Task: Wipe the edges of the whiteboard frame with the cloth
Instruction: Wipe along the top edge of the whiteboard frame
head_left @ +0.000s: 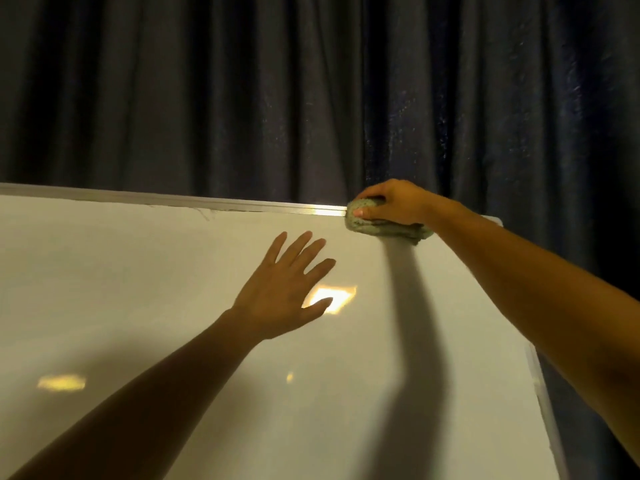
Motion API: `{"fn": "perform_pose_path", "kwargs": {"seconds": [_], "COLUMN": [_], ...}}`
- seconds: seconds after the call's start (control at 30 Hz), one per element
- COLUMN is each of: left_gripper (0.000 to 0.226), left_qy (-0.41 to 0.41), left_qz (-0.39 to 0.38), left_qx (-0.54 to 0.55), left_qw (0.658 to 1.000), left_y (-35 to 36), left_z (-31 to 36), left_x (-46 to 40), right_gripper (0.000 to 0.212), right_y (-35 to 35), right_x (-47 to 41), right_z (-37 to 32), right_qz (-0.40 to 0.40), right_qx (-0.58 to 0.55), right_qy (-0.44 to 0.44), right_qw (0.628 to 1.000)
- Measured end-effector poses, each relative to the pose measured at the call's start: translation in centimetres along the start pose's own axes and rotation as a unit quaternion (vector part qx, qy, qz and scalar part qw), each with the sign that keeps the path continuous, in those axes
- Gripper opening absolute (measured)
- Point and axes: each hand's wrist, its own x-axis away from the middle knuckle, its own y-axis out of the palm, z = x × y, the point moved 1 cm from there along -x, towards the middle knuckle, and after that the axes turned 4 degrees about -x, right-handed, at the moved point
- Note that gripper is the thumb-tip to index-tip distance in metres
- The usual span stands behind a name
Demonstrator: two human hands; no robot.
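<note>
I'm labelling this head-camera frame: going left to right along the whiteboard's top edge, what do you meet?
Bare metal top frame → bright glint on the frame → cloth → right hand gripping it → top right corner.

No readable text shows, though the light is dim.

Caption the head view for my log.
Right hand presses cloth onto whiteboard's top frame; left hand open.

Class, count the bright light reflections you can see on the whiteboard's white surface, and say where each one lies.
3. One large patch beside the left hand, one at lower left, one small spot below the large patch. Arms may hide others.
</note>
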Motion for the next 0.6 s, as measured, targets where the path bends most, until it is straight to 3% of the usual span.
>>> {"fn": "perform_pose_path", "kwargs": {"seconds": [0.2,0.4,0.6], "left_gripper": [0.07,0.069,0.067], "left_qy": [0.059,0.039,0.0], "left_qz": [0.043,0.016,-0.019], "left_qx": [0.028,0.012,-0.007], "left_qw": [0.997,0.999,1.0], "left_y": [0.7,1.3,1.0], "left_z": [4.9,6.6,6.9], "left_x": [-3.1,-6.1,-5.5], "right_gripper": [0.042,0.042,0.039], "right_y": [2.6,-0.6,-4.3], "right_x": [-2.1,-1.0,2.3], "right_z": [-3.4,1.7,11.4], "right_qz": [-0.024,-0.057,-0.076], "right_qx": [-0.023,-0.027,-0.042], "right_qy": [-0.071,-0.075,-0.04], "right_qw": [0.997,0.995,0.995]}}
